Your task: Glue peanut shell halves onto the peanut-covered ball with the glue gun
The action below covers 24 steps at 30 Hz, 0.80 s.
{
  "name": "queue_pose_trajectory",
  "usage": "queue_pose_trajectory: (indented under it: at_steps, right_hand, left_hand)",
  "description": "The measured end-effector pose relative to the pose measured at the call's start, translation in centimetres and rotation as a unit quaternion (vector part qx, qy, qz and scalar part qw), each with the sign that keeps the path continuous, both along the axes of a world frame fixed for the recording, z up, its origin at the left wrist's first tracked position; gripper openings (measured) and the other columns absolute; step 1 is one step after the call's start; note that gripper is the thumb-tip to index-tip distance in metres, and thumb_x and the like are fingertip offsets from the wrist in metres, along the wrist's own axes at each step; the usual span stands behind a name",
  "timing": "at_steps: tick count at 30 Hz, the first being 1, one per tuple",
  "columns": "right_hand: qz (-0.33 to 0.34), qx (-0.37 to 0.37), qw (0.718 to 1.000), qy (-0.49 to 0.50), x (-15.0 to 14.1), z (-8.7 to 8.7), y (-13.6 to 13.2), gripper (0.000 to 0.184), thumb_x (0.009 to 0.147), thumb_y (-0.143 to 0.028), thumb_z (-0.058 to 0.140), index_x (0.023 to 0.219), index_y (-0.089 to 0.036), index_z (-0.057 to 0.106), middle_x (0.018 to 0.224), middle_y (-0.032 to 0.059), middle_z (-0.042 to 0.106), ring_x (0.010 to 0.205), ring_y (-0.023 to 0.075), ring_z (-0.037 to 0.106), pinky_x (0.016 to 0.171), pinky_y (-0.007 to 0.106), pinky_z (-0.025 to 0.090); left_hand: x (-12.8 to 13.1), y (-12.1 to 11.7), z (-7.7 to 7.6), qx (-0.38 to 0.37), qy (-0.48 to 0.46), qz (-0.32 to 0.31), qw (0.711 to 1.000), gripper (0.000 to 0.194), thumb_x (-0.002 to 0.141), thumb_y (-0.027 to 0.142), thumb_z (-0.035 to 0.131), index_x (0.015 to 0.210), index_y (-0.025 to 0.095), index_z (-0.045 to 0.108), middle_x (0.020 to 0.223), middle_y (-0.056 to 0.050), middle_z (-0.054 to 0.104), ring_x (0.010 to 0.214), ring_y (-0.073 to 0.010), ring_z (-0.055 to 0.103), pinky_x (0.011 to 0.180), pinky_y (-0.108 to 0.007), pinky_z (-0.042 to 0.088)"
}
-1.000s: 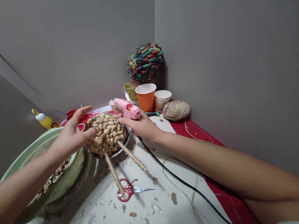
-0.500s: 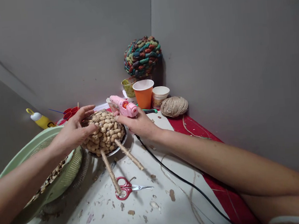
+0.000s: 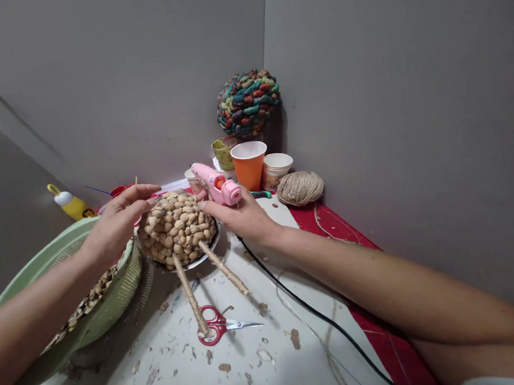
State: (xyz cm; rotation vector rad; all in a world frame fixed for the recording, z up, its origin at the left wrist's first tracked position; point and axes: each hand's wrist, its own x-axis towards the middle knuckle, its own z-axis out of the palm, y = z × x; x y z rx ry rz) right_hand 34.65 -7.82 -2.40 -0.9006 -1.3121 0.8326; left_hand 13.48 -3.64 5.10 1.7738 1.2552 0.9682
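Observation:
A ball covered in peanut shells (image 3: pixel 177 229) rests in a shallow metal dish. Two twine-wrapped sticks (image 3: pixel 222 268) poke out of its near side. My right hand (image 3: pixel 236 215) is wrapped round a pink hot glue gun (image 3: pixel 216 184) at the ball's right side, nozzle pointing up and away to the left. My left hand (image 3: pixel 119 224) is at the ball's upper left, its fingers stretched out and no object visible in it. Whether its fingertips touch the shells, I cannot tell. Red-handled scissors (image 3: pixel 220 324) lie below the sticks, one stick's end over a handle loop.
A green basket of peanut shells (image 3: pixel 125 298) stands at left. Behind are an orange cup (image 3: pixel 249 166), stacked paper cups (image 3: pixel 277 168), a twine ball (image 3: pixel 300 188) and a multicoloured ball (image 3: pixel 249 104). A black cord (image 3: pixel 311 313) crosses the shell-littered table.
My left hand has drawn back to the left and its thumb has come off the front of the peanut ball. The right hand keeps the glue gun nearly in place.

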Motion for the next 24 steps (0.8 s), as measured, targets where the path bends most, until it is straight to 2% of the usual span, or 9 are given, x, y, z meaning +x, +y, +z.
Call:
queue_pose_trajectory:
  at_steps: [4, 7, 10, 12, 13, 15, 19, 24]
  right_hand:
    - [0.000, 0.025, 1.000, -0.017, -0.1, 0.2, -0.5, 0.025, 0.078, -0.033, 0.063, 0.094, -0.014, 0.064, 0.095, 0.0061, 0.068, 0.090, 0.0187, 0.063, 0.092, 0.037, 0.050]
    - [0.002, 0.031, 0.999, -0.031, -0.3, 0.2, -0.7, 0.026, 0.078, -0.032, 0.063, 0.096, -0.014, 0.064, 0.098, 0.0073, 0.069, 0.090, 0.0190, 0.063, 0.092, 0.037, 0.050]
    - [0.003, 0.030, 0.999, -0.044, -0.4, 0.0, -0.6, 0.026, 0.078, -0.033, 0.062, 0.096, -0.014, 0.063, 0.096, 0.0071, 0.068, 0.088, 0.0189, 0.062, 0.090, 0.037, 0.050]
    - [0.000, 0.032, 0.998, -0.053, -0.5, 0.0, -0.6, 0.025, 0.079, -0.034, 0.061, 0.095, -0.014, 0.062, 0.095, 0.0069, 0.067, 0.087, 0.0184, 0.061, 0.088, 0.036, 0.050]
    - [-0.001, 0.035, 0.998, -0.057, -0.5, 0.0, -0.6, 0.025, 0.080, -0.034, 0.060, 0.095, -0.015, 0.062, 0.095, 0.0066, 0.067, 0.087, 0.0179, 0.061, 0.087, 0.036, 0.050]
    - [-0.007, 0.043, 0.997, -0.071, -0.5, 0.0, -0.7, 0.023, 0.080, -0.034, 0.059, 0.094, -0.015, 0.060, 0.091, 0.0054, 0.065, 0.083, 0.0168, 0.058, 0.084, 0.034, 0.049]
    - [-0.021, 0.056, 0.992, -0.112, -0.4, 0.1, -0.7, 0.020, 0.081, -0.032, 0.057, 0.093, -0.016, 0.058, 0.084, 0.0033, 0.059, 0.075, 0.0147, 0.052, 0.075, 0.032, 0.047]
    - [-0.016, 0.058, 0.992, -0.110, -0.4, -0.2, -0.6, 0.019, 0.081, -0.031, 0.059, 0.093, -0.017, 0.057, 0.088, 0.0040, 0.061, 0.079, 0.0160, 0.055, 0.078, 0.033, 0.048]
  left_hand:
    - [-0.3, -0.6, 0.4, 0.066, -0.098, 0.040, 0.992, 0.008, 0.075, 0.024, 0.076, 0.077, 0.019, 0.070, 0.100, -0.004, 0.078, 0.102, -0.0187, 0.068, 0.104, -0.035, 0.047]
    - [-0.7, -2.0, 0.8, 0.153, -0.112, 0.069, 0.979, 0.007, 0.080, 0.023, 0.075, 0.076, 0.018, 0.071, 0.082, -0.002, 0.076, 0.078, -0.0122, 0.067, 0.083, -0.028, 0.054]
    - [-1.2, -3.7, 0.7, 0.300, 0.015, 0.046, 0.953, 0.005, 0.081, 0.023, 0.075, 0.082, 0.019, 0.074, 0.074, 0.000, 0.073, 0.065, -0.0102, 0.062, 0.065, -0.024, 0.051]
    - [-1.3, -4.3, 0.5, 0.381, 0.116, -0.018, 0.917, 0.004, 0.081, 0.020, 0.074, 0.086, 0.020, 0.075, 0.073, 0.001, 0.073, 0.063, -0.0101, 0.061, 0.062, -0.023, 0.050]
    - [-1.3, -4.4, 0.3, 0.398, 0.155, -0.052, 0.903, 0.004, 0.082, 0.019, 0.072, 0.086, 0.020, 0.074, 0.074, 0.001, 0.073, 0.062, -0.0104, 0.061, 0.061, -0.023, 0.050]
    - [-1.1, -4.2, 0.2, 0.389, 0.205, -0.095, 0.893, 0.008, 0.086, 0.021, 0.066, 0.084, 0.021, 0.074, 0.073, -0.001, 0.072, 0.062, -0.0115, 0.061, 0.058, -0.024, 0.049]
    - [-0.6, -3.0, 0.5, 0.339, 0.245, -0.107, 0.902, 0.014, 0.087, 0.024, 0.061, 0.081, 0.021, 0.073, 0.077, -0.003, 0.071, 0.066, -0.0148, 0.063, 0.060, -0.026, 0.050]
    - [-0.5, -2.1, 1.2, 0.307, 0.278, -0.158, 0.896, 0.015, 0.087, 0.026, 0.061, 0.081, 0.021, 0.073, 0.077, -0.002, 0.073, 0.067, -0.0152, 0.064, 0.063, -0.027, 0.051]
